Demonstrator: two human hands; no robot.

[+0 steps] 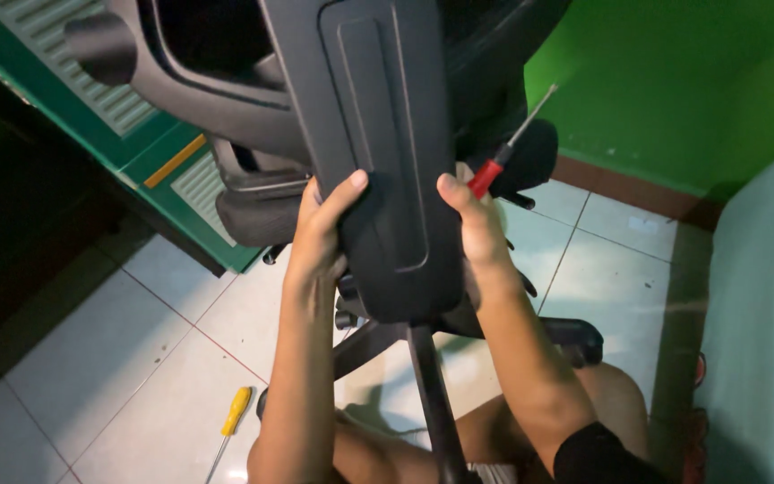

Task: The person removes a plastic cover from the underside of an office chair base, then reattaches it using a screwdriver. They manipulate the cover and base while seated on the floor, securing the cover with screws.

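Both forearms rise from the lap: left hand [322, 235] clasps the left edge of a dark plastic chair-back panel [387, 152], right hand [477, 224] grips its right edge together with a red-handled screwdriver [505, 152]. Below stands the chair base [575, 336]; a yellow screwdriver [230, 426] lies on the white tile floor [136, 358].

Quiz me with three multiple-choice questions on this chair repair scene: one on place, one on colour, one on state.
1. Where does the yellow screwdriver lie?
A. on the floor tiles
B. on the chair
C. in a hand

2. What colour is the handle of the screwdriver by the right hand?
A. blue
B. red
C. green

3. How is the back panel held?
A. one hand
B. both hands
C. untouched

Answers: 1 A, it rests on the white tiles. 2 B, the grip is red. 3 B, the left hand and right hand grip its edges.
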